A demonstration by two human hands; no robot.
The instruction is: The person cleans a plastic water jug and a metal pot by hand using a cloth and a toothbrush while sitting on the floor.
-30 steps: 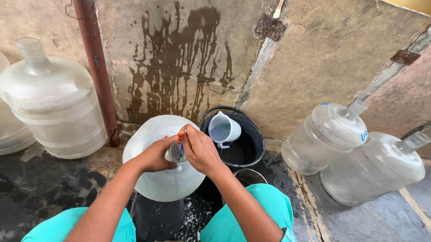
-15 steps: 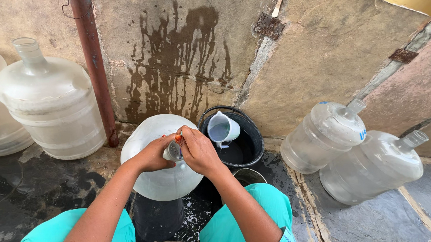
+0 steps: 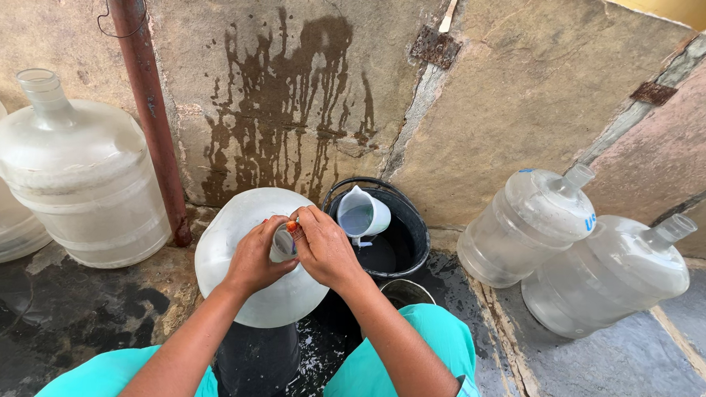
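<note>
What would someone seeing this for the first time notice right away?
At centre, the left hand and the right hand meet at the neck of a big translucent water jug between the person's knees. Just behind it stands a black bucket with a white plastic jug in it, below dark splash marks on the stone wall. More big jugs stand at far left and lean at right.

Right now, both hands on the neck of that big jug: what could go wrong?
1. The jug sits on a narrow dark stand, steadied only at the neck by the left hand and right hand; it could tip or roll off.
2. The floor looks wet around the knees, so a slip seems possible.
3. The mug leans in the black bucket beside the right hand; a nudge might knock it over.
</note>
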